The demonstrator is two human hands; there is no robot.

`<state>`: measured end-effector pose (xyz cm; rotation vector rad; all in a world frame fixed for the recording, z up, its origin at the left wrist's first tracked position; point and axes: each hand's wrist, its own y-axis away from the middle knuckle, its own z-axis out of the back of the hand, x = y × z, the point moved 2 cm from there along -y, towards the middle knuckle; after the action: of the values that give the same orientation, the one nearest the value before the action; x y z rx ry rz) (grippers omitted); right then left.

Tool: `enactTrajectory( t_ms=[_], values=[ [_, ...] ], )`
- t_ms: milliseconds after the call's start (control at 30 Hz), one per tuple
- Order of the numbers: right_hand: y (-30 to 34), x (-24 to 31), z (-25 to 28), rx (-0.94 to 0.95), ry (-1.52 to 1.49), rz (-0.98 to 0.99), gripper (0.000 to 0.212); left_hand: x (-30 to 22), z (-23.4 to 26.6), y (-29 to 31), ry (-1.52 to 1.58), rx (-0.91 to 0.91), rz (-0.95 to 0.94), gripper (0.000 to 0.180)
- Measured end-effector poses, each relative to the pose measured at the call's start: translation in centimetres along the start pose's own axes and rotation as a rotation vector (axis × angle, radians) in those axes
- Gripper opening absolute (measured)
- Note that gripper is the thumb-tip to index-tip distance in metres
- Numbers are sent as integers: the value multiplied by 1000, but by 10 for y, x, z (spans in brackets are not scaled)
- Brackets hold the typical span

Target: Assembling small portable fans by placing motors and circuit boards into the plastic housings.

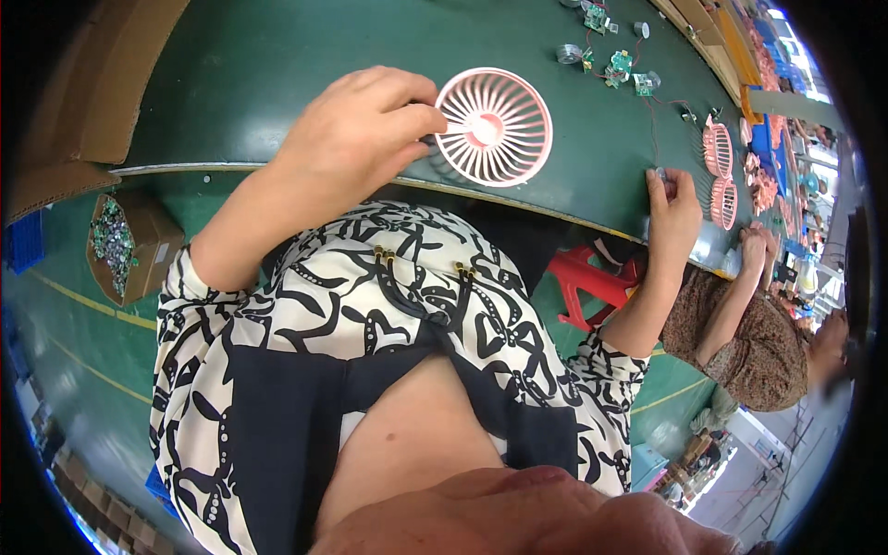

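Observation:
My left hand (356,129) pinches the left rim of a round pink fan grille (485,129), thumb and forefinger closed on it. The grille is tilted up, its slats and central hub showing, just above the green worktable (268,69). To the right, near the table's front edge, my right hand (675,217) has its fingertips together on a small greyish part (659,173). A thin wire seems to run from it toward the circuit boards (618,67) farther back; what exactly the part is cannot be made out.
Two pink grilles (718,150) stand right of my right hand. Small round motors (568,54) lie wired among the boards. A co-worker (740,342) sits at the right, hands at the table. A red stool (592,282) stands below. At the left is a carton of small parts (113,245).

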<state>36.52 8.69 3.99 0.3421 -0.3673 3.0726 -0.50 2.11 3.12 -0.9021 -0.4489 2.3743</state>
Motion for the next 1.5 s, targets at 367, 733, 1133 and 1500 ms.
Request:
enactTrajectory(
  t_ms=[367, 733, 1133, 1500],
  values=[
    [34, 157, 10, 182, -317, 875, 29, 2, -12, 4, 91, -57, -78, 24],
    [33, 168, 3, 293, -244, 953, 29, 2, -17, 9, 120, -116, -69, 24],
    [39, 157, -2, 269, -371, 956, 49, 3, -8, 8, 80, -76, -29, 24],
    [69, 126, -39, -10, -478, 985, 60, 25, 39, -57, -366, -160, -62, 38]
  ],
)
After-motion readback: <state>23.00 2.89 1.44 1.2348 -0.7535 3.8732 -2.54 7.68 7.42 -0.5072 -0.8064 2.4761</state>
